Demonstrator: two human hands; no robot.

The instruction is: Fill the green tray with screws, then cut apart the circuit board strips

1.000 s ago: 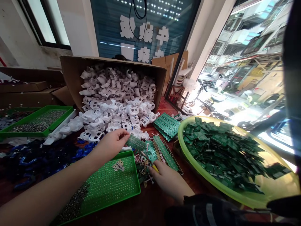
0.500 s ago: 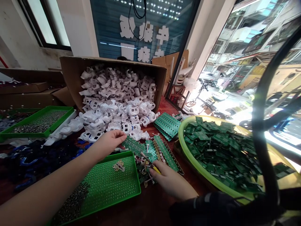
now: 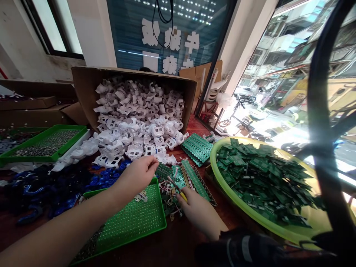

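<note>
My left hand (image 3: 143, 171) is closed on the near edge of a green circuit board strip (image 3: 163, 170), just beyond the green tray; its fingertips are partly hidden. My right hand (image 3: 196, 207) grips a slim yellow-handled tool (image 3: 182, 195) whose narrow metal end points up and left toward the strip. What exact kind of tool it is cannot be made out. Between and below the hands lies a loose heap of small parts and wires (image 3: 169, 204). More green board panels (image 3: 196, 181) lie just right of the tool.
The green perforated tray (image 3: 133, 222) holds small metal parts and a few pale pieces. White plastic shells (image 3: 141, 126) spill from a cardboard box (image 3: 83, 92). Blue parts (image 3: 105, 178) lie left. At right stands a yellow basin (image 3: 222, 185) heaped with green boards, beside a dark cable (image 3: 319, 111).
My left hand has shifted right and turned, covering more of the board strip. The right hand with the tool has moved only slightly. The dark cable at right has swung right.
</note>
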